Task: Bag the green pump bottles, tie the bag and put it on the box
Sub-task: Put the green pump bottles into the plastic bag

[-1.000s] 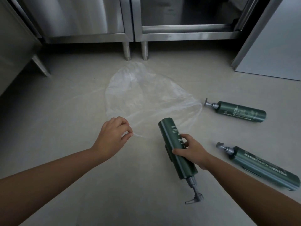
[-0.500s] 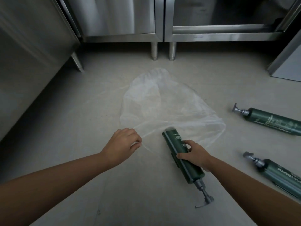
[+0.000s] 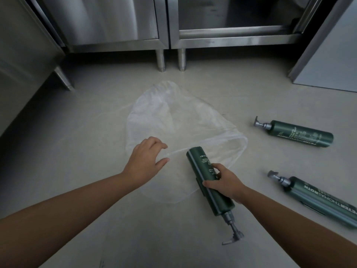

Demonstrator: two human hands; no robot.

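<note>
A clear plastic bag (image 3: 164,117) lies on the floor with its mouth toward me. My left hand (image 3: 145,159) holds the mouth's upper rim, fingers loosely spread, so the mouth gapes. My right hand (image 3: 226,182) grips a green pump bottle (image 3: 202,167) around its middle. The bottle's flat base sits at the bag's rim and its grey pump points back toward me. Two more green pump bottles lie on their sides to the right: one farther off (image 3: 301,133), one nearer (image 3: 324,200) and partly cut off by the frame edge.
Stainless steel cabinets (image 3: 116,22) on short legs (image 3: 160,60) line the back, and another steel unit (image 3: 23,55) stands at the left. A grey panel (image 3: 332,55) leans at the right. The bag and bottles rest on pale floor (image 3: 77,190).
The bag's mouth has opened wider and its lower lip has spread toward me. The held bottle's base has come up to the rim. My left fingers have loosened from a tight pinch.
</note>
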